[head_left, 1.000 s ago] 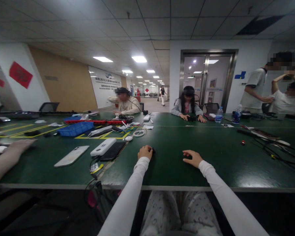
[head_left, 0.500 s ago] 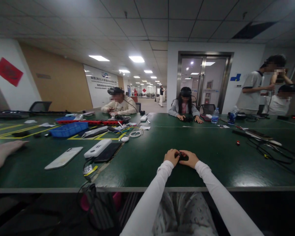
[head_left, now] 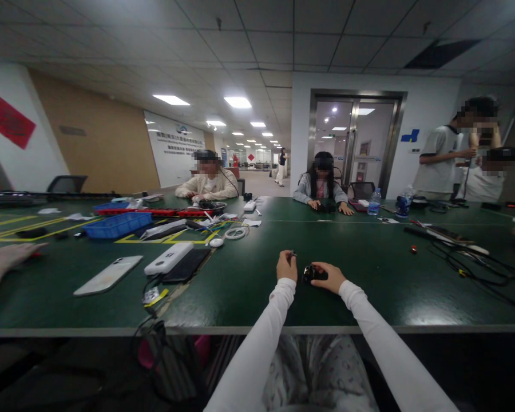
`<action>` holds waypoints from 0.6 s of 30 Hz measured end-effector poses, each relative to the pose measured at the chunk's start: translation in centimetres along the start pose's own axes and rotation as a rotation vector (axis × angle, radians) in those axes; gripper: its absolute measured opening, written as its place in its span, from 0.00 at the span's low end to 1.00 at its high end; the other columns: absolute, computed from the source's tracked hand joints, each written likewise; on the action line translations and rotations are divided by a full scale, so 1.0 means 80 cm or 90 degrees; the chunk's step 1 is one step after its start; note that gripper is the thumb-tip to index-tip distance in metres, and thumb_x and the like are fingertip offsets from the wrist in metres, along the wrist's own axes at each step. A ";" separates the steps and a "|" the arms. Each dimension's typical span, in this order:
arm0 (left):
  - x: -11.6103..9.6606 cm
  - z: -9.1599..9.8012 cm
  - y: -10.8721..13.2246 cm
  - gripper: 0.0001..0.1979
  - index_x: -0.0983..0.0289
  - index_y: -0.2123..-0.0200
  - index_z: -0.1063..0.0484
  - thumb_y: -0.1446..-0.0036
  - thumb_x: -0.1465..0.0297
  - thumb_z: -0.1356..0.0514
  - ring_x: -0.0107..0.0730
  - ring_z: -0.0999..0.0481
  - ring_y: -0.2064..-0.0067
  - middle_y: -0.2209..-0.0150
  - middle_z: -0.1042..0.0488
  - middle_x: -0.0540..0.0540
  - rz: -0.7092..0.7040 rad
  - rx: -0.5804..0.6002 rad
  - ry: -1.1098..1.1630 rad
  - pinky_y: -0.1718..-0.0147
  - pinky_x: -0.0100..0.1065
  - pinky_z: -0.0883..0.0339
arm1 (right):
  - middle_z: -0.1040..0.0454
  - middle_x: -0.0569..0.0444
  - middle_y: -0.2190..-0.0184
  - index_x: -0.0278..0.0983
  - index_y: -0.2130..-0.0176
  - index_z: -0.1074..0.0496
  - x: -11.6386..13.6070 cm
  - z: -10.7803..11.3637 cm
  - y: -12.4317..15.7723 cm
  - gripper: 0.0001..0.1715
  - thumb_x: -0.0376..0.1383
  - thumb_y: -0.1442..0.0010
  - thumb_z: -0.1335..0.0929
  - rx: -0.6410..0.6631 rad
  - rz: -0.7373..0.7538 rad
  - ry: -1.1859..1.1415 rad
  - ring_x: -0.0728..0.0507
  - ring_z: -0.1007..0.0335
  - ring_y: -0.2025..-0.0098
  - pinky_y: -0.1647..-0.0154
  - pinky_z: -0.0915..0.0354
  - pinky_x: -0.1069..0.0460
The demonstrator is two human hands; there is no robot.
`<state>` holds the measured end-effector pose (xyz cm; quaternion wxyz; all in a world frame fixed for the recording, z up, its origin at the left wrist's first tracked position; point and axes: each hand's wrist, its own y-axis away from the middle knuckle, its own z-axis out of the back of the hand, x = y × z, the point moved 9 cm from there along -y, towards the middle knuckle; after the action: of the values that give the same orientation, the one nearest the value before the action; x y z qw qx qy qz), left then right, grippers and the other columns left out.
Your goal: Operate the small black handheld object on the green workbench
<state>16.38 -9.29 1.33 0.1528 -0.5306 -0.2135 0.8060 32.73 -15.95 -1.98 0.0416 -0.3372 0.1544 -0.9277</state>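
My right hand [head_left: 329, 277] is closed on a small, glossy black case-like object [head_left: 311, 274], held low over the green table [head_left: 249, 286]. A bright shiny spot shows on its left side; its exact kind is too small to make out. To the left and slightly farther away, my left hand [head_left: 286, 265] has thumb and fingers pinched on a tiny dark piece [head_left: 293, 254]. A gap separates the two hands.
Left of my arms lie a white phone [head_left: 109, 276], a white power bank [head_left: 169, 258] and a blue tray [head_left: 119, 225]. Black cables [head_left: 489, 272] are at right, with a small red item [head_left: 414, 249]. Another person's hand [head_left: 15, 260] reaches in from the left.
My hands were together around the black object. Now my left hand has moved left and away with a tiny dark piece, while my right hand keeps the black object in place.
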 end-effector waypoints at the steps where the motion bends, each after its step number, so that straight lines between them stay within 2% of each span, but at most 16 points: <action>1: 0.006 0.010 -0.002 0.08 0.63 0.62 0.37 0.47 0.72 0.48 0.29 0.28 0.61 0.63 0.28 0.55 0.032 -0.038 0.012 0.58 0.33 0.37 | 0.28 0.51 0.57 0.41 0.49 0.36 0.000 0.001 0.000 0.37 0.46 0.58 0.29 0.000 -0.002 -0.001 0.41 0.32 0.58 0.53 0.39 0.44; 4: 0.021 0.025 -0.005 0.08 0.62 0.60 0.39 0.46 0.72 0.49 0.28 0.27 0.61 0.64 0.26 0.54 0.094 -0.095 0.044 0.58 0.32 0.37 | 0.28 0.51 0.57 0.41 0.49 0.36 0.001 0.001 0.001 0.37 0.46 0.58 0.29 0.000 -0.008 -0.003 0.41 0.32 0.58 0.53 0.39 0.44; 7: 0.020 0.019 -0.005 0.09 0.62 0.59 0.41 0.45 0.72 0.50 0.28 0.26 0.61 0.66 0.25 0.53 0.082 -0.069 0.058 0.57 0.32 0.38 | 0.28 0.50 0.57 0.40 0.48 0.36 0.001 0.001 0.001 0.38 0.46 0.58 0.29 0.000 -0.008 -0.004 0.41 0.32 0.58 0.53 0.39 0.44; 10: 0.003 -0.003 0.000 0.09 0.61 0.59 0.42 0.44 0.72 0.51 0.28 0.27 0.60 0.67 0.25 0.52 -0.001 0.028 0.039 0.56 0.33 0.39 | 0.28 0.51 0.57 0.41 0.48 0.37 0.000 0.001 0.001 0.38 0.47 0.58 0.29 -0.002 -0.004 -0.008 0.41 0.32 0.58 0.53 0.39 0.43; 15: -0.025 -0.051 0.025 0.10 0.60 0.59 0.40 0.46 0.73 0.49 0.28 0.27 0.62 0.67 0.26 0.51 -0.135 0.263 -0.042 0.57 0.33 0.38 | 0.27 0.52 0.58 0.41 0.48 0.37 0.000 0.002 0.000 0.35 0.50 0.54 0.31 -0.012 -0.003 -0.023 0.42 0.32 0.58 0.53 0.39 0.43; 18: -0.029 -0.061 0.033 0.10 0.61 0.60 0.38 0.48 0.74 0.48 0.29 0.28 0.59 0.64 0.27 0.53 -0.164 0.310 -0.097 0.56 0.33 0.38 | 0.27 0.51 0.58 0.41 0.48 0.36 0.001 0.002 0.000 0.33 0.49 0.52 0.33 -0.018 0.001 -0.021 0.41 0.32 0.58 0.53 0.39 0.44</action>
<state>21.72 -11.78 0.18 0.3602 -0.3848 -0.0898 0.8450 32.80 -15.99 -1.82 0.0400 -0.3529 0.1669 -0.9198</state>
